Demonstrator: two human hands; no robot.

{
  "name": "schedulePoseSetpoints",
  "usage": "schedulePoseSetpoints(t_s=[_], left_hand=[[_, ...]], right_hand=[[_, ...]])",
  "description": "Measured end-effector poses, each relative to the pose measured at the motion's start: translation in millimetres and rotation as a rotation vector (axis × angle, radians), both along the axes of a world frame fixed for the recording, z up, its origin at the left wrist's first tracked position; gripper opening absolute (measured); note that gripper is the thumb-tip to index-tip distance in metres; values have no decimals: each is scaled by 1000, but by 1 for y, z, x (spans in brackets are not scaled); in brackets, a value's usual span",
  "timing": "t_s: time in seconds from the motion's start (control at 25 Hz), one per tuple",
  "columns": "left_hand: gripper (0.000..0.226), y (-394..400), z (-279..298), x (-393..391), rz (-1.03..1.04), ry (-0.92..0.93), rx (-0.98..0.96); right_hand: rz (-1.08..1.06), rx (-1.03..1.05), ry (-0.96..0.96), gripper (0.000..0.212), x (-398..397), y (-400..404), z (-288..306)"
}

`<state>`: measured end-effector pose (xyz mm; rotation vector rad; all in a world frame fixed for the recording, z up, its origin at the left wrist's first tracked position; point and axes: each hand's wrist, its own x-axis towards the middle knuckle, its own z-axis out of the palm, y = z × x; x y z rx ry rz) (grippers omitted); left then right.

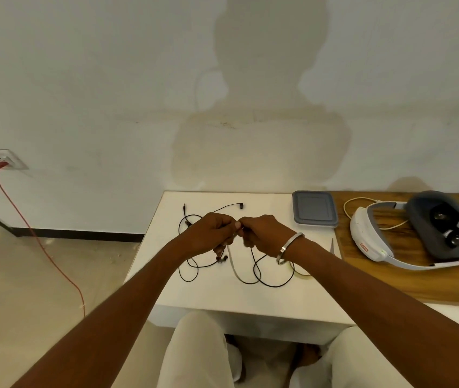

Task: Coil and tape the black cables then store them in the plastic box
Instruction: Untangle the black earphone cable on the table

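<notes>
Thin black earphone cable lay looped on the white table, rising into both hands. The left hand and right hand met knuckle to knuckle, curled fingers pinching the strand between them.

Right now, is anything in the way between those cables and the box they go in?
Only the lid. The box sits closed at the table's far right, so it must be opened first. The bare tabletop between it and the cables holds nothing else. Both hands, left and right, already pinch the cables.
</notes>
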<state>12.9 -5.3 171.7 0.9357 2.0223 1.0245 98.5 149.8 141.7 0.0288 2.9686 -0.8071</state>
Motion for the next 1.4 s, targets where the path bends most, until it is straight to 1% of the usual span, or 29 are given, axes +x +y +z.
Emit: schedulePoseSetpoints(t_s=[0.08,0.16,0.28,0.44,0.84,0.96,1.08,1.12,1.2,1.24,1.28,1.32,1.36,1.4], left_hand=[[34,-2,-1,-3,19,-14,-3],[32,-2,-2,-5,27,-25,4],[30,-1,-1,-3,30,-42,6],[29,-8,-4,-5,11,-61,-10],[29,-21,-7,0,10,-121,-32],[29,-20,-6,0,26,-132,-39],[29,-22,-8,-3,19,-141,-58],[30,-22,-9,-3,23,-144,-67],[30,-23,-10,-3,43,-143,-78],[30,-22,-10,-3,51,-132,-82],[30,-21,-9,-2,54,-117,-87],[30,-18,-9,-1,53,-105,-92],[30,-15,-8,1,48,-100,-95],[30,-12,-8,3,38,-97,-96]], right_hand=[[-1,61,88,20,0,4,-3],[21,1,165,19,3,6,-8],[25,-96,148,24,6,7,-10],[-121,-134,216,25,10,18,-4],[-378,-135,230,26,13,45,-16],[-424,-56,215,24,12,47,-21],[-533,-15,174,18,12,52,-26],[-574,4,142,17,12,55,-27],[-611,61,20,13,13,60,-29],[-593,96,-66,17,14,58,-28],[-529,142,-159,31,15,54,-27],[-421,184,-215,51,16,48,-25],[-296,209,-215,68,17,40,-25],[-169,204,-159,76,17,28,-24]])
